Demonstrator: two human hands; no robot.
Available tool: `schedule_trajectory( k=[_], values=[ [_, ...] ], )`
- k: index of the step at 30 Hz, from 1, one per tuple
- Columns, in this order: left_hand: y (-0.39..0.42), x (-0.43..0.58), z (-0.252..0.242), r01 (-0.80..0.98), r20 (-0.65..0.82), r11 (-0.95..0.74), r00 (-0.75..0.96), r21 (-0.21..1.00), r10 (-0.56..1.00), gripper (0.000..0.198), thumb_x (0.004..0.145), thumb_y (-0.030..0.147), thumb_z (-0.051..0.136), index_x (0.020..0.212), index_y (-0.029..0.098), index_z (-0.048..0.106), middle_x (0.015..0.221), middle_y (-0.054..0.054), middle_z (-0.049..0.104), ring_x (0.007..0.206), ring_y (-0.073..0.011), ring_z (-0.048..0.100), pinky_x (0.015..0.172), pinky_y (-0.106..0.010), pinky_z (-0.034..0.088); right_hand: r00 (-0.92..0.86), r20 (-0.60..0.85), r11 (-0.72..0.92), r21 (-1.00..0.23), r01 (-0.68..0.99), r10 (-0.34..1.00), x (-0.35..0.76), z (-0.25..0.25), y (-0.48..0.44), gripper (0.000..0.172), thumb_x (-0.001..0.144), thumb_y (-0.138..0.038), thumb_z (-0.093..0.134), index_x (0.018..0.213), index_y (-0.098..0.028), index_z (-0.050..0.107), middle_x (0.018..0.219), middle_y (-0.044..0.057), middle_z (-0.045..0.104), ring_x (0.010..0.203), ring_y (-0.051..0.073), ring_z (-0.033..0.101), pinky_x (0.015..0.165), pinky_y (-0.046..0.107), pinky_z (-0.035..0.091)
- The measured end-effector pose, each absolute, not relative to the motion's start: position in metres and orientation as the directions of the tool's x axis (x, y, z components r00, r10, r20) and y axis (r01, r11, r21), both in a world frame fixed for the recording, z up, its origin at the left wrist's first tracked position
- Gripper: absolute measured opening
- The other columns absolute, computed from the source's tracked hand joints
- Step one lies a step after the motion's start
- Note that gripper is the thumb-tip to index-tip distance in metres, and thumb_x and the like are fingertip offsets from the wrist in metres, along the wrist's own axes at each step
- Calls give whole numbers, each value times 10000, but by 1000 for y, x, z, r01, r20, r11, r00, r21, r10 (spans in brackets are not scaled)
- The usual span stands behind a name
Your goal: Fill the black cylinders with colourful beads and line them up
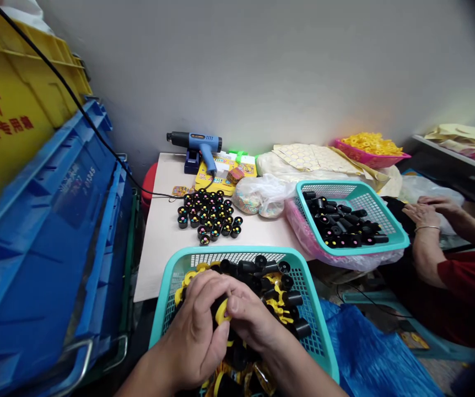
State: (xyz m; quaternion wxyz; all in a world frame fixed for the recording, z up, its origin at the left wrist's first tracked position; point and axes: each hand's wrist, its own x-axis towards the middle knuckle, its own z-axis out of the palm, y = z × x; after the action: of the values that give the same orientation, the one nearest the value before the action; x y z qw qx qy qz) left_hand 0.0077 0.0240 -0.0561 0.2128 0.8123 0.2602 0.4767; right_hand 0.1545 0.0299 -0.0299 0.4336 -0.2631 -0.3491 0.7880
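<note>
My left hand (194,331) and my right hand (254,317) meet over a turquoise basket (322,344). Both are closed around a small yellow and black plastic piece (222,312); its yellow rim shows between the thumbs, and the fingers cover the rest. Inside the basket, below my hands, lie many black plastic cylinders (292,298) mixed with yellow plastic parts (276,302). Beyond the basket, on the white table (158,259), stands a cluster of short black cups (208,215) with small coloured dots at their tops.
A blue heat gun (204,144) rests at the table's back. Bags of coloured beads (248,196) lie near another turquoise basket (400,240) of black cylinders. Blue crates (34,231) stack up at left, with a black cable (70,91) in front. At right, a co-worker's hands (423,214) are busy.
</note>
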Motion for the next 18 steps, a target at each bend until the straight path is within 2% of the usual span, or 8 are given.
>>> schedule_trajectory(
  k=[3, 7, 9, 11, 13, 16, 18],
  values=[
    [26, 9, -57, 92, 633, -729, 432, 678, 643, 579, 866, 86, 391, 1418, 183, 250, 1282, -134, 437, 1217, -267, 407, 1050, -465, 336, -420, -100, -322, -804, -499, 902, 153, -33, 29, 439, 667, -497, 798, 934, -165, 693, 865, 28, 585, 816, 161, 513, 809, 269, 399],
    [25, 5, -52, -30, 566, -598, 367, 801, 739, 490, 963, 205, 345, 1431, 254, 208, 1188, -105, 491, 1166, -242, 458, 1005, -443, 390, -560, -100, -435, -745, -506, 822, 164, -38, 30, 497, 761, -598, 675, 967, -146, 708, 859, 42, 572, 803, 153, 501, 765, 251, 406],
    [24, 1, -49, -92, 536, -543, 364, 835, 762, 492, 990, 268, 316, 1452, 290, 149, 1154, -92, 516, 1132, -232, 490, 983, -440, 419, -635, -93, -501, -706, -500, 767, 169, -41, 32, 533, 736, -619, 685, 984, -147, 704, 850, 38, 557, 777, 144, 498, 747, 247, 409],
    [24, -2, -50, -81, 532, -546, 383, 834, 755, 526, 989, 290, 339, 1465, 313, 117, 1161, -96, 531, 1130, -244, 505, 984, -471, 425, -652, -96, -500, -727, -470, 753, 169, -43, 33, 594, 639, -620, 765, 1003, -157, 689, 887, 39, 553, 795, 150, 502, 788, 267, 412],
    [24, -3, -58, 1, 529, -576, 394, 818, 752, 562, 970, 283, 394, 1469, 314, 137, 1200, -112, 532, 1176, -276, 493, 1010, -524, 402, -591, -76, -408, -793, -453, 803, 164, -44, 33, 633, 596, -626, 790, 1024, -174, 677, 945, 46, 563, 850, 173, 517, 849, 302, 409],
    [22, 0, -76, 141, 513, -601, 391, 787, 764, 576, 947, 251, 436, 1468, 279, 192, 1323, -150, 474, 1266, -311, 439, 1048, -553, 364, -429, 37, -140, -917, -374, 902, 152, -46, 30, 519, 764, -611, 665, 1066, -189, 678, 1020, 66, 601, 962, 214, 532, 942, 351, 384],
    [20, 2, -84, 176, 512, -608, 392, 774, 765, 601, 945, 227, 425, 1486, 255, 162, 1383, -165, 427, 1299, -309, 413, 1065, -547, 348, -346, 98, -17, -949, -315, 933, 147, -46, 27, 478, 870, -590, 536, 1101, -195, 671, 1050, 68, 618, 999, 220, 532, 983, 364, 363]
  ],
)
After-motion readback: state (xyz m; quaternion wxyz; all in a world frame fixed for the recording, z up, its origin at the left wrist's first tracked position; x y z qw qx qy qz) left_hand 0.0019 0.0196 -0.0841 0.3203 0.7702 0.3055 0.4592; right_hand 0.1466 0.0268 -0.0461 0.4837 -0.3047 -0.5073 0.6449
